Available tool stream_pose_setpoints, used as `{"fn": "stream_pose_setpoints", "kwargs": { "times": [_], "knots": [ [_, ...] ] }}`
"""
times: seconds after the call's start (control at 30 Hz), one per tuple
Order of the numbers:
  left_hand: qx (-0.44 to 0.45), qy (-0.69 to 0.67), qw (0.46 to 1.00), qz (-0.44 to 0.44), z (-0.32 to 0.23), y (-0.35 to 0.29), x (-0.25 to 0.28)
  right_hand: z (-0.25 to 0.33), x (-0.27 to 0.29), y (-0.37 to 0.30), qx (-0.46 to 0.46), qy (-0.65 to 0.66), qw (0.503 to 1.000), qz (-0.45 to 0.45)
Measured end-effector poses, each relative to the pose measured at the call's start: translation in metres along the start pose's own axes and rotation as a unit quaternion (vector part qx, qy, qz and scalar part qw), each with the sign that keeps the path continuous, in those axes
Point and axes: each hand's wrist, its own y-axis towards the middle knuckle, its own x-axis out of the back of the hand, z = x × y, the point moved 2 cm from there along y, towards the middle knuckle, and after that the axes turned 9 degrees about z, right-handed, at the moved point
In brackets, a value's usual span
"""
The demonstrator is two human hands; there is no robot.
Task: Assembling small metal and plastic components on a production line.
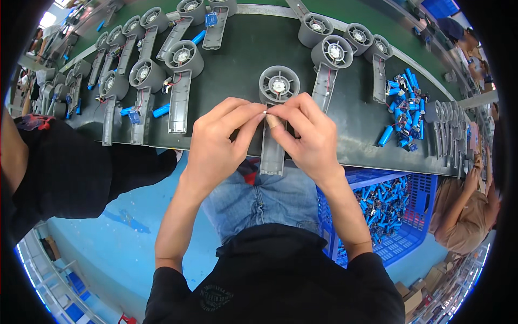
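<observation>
A grey plastic fan housing (272, 154) lies at the table's near edge, its round fan end away from me and its open, trough-like handle toward me. Over the joint between fan and handle, my left hand (218, 140) and my right hand (313, 135) meet fingertip to fingertip. Both are closed in a pinch. A tiny pale bit shows between the fingertips, too small to name. One finger of the right hand wears a tan bandage or finger cover. Wires inside this housing are hidden by my fingers.
Several similar fan housings (183, 56) stand left, some with blue battery packs (162, 110); more (333, 52) stand right. A heap of blue battery packs (404, 108) lies right on the dark green table (237, 70). Below is a blue crate (418, 210) of packs. People (59, 167) sit either side.
</observation>
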Motion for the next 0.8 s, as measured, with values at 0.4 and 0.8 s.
{"fn": "stream_pose_setpoints", "kwargs": {
  "times": [0.4,0.8],
  "knots": [
    [0.069,-0.19,0.978,-0.045,0.012,-0.016,-0.018,0.007,-0.01,-0.013,-0.301,0.358,0.884,-0.018],
    [0.005,-0.146,0.989,-0.024,0.012,-0.014,-0.02,-0.003,0.0,-0.008,-0.331,0.466,0.817,0.073]
  ]
}}
